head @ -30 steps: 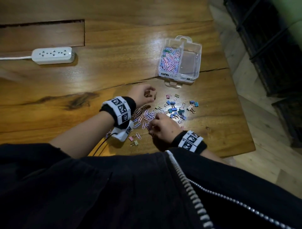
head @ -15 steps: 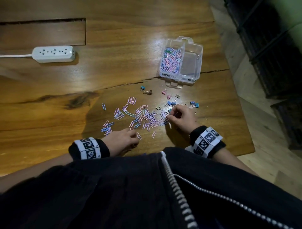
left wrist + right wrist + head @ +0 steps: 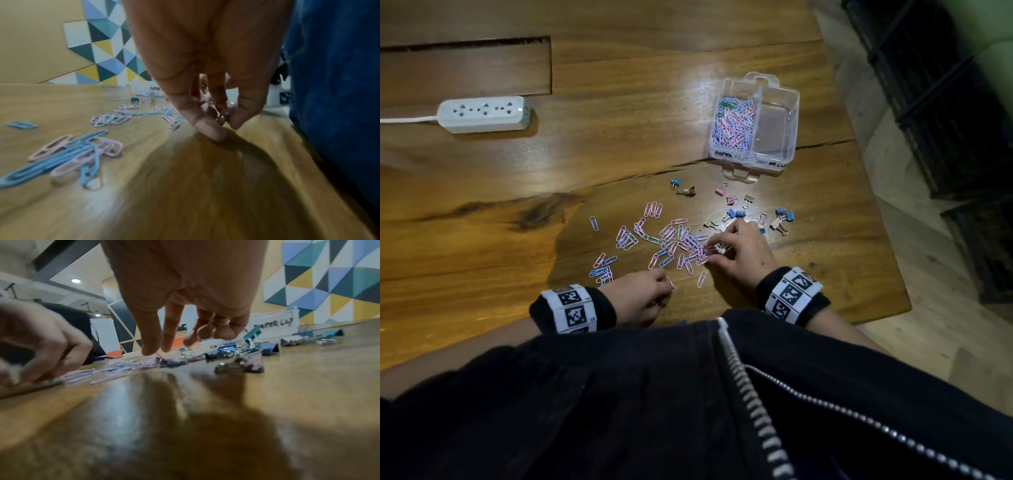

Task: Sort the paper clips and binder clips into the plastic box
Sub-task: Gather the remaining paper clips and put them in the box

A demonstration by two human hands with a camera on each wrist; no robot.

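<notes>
Many paper clips [image 3: 671, 243]: loose on bench [image 3: 482, 212], near edge.
Binder clips [image 3: 736, 214]: scattered between pile and box.
Box [image 3: 780, 137]: paper clips fill left cell only; right cell seems reserved for binders.
Right hand [image 3: 743, 251]: pinching into pile, gathering.
Left hand [image 3: 640, 294]: fingertips pinch small metal clip.

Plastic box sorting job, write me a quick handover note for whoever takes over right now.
Left hand: pinches something small and metallic near the table edge; kind unclear.
Right hand: fingertips on the loose paper clips; grip unclear.
Plastic box: left compartment holds sorted paper clips; right compartment looks empty.
Binder clips: scattered on the table between box and pile.
Done: part of the paper clips.
Left: remaining paper clips, all binder clips.
</notes>
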